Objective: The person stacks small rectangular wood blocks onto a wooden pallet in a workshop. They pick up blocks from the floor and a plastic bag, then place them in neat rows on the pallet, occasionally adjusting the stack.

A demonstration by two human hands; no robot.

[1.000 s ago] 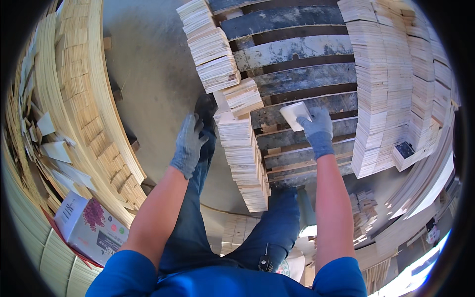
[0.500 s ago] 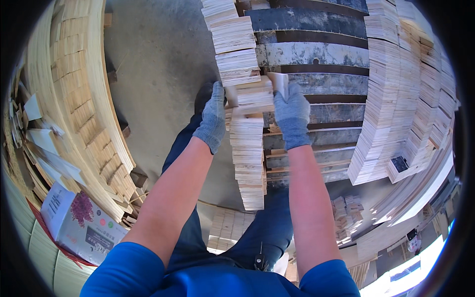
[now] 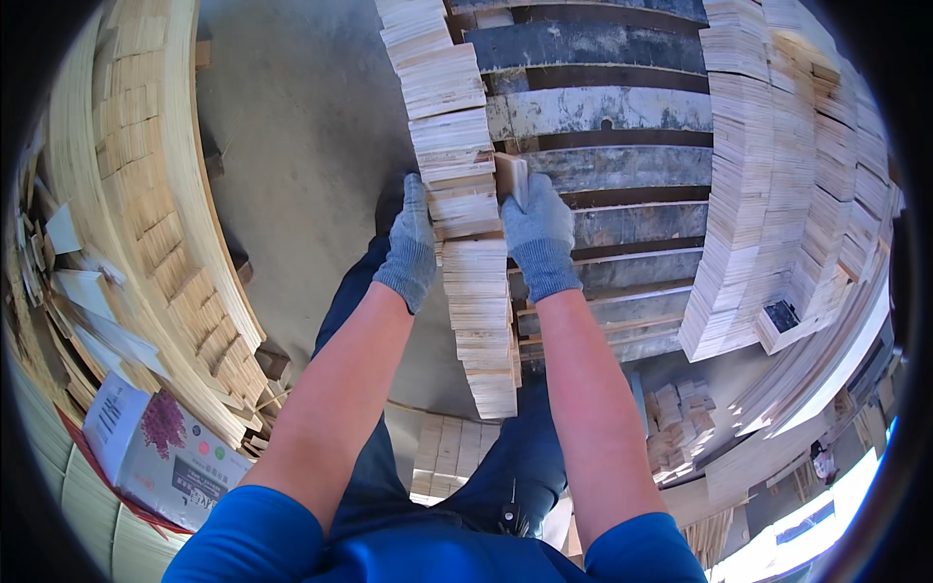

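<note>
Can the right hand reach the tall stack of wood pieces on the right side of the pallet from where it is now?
Probably yes. The right hand is at the middle stack, and only bare pallet slats lie between it and the tall stack.

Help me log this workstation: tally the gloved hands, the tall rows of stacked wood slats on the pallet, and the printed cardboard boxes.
Gloved hands: 2 (left hand, right hand)
Slat rows on the pallet: 2 (middle row, right row)
Printed cardboard box: 1
Total: 5
</note>
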